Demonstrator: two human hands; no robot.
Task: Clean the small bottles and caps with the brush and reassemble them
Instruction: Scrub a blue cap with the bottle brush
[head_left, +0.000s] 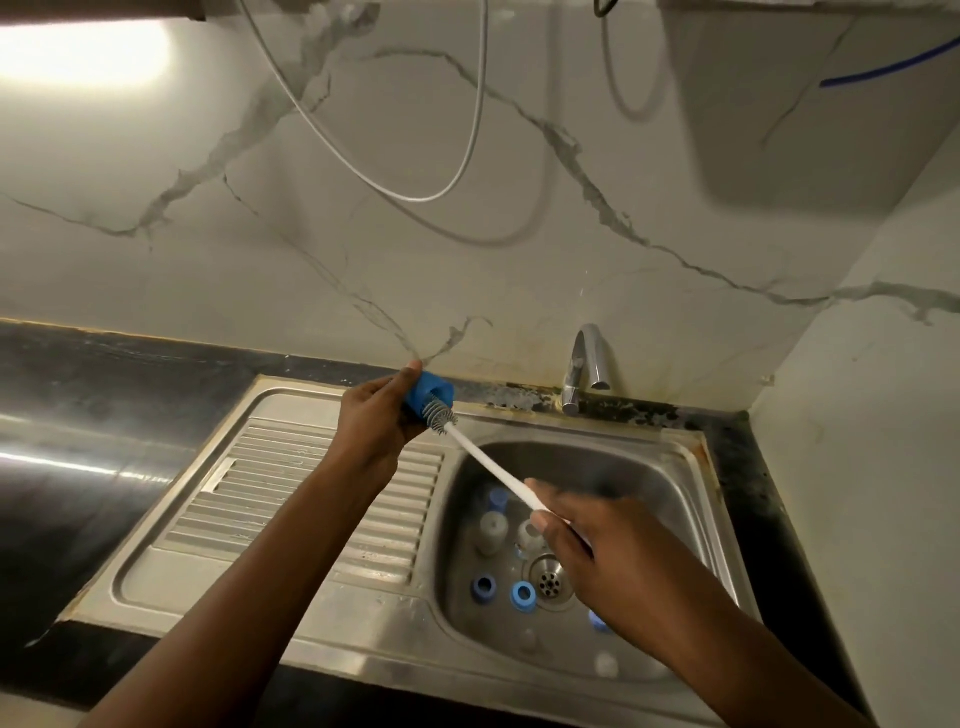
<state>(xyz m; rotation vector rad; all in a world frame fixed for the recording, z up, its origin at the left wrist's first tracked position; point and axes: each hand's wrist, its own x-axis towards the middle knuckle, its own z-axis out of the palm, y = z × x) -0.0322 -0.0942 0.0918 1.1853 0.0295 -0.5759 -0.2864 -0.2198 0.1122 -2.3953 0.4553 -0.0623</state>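
Two hands share the work: my left hand (382, 415) curls around a blue cap (428, 392) at the frame's middle, its opening turned toward the brush (488, 465) so the bristles enter; my right hand (587, 540) pinches the white handle. Other bottles (491, 530) and caps (522, 595) wait in the sink (691, 467), lower right

Steel sink (623, 465) at 5 o'clock, drainboard (291, 467) at 8, chrome tap (587, 358) at 3, white cable (426, 199) at 12 on marble wall (311, 260).
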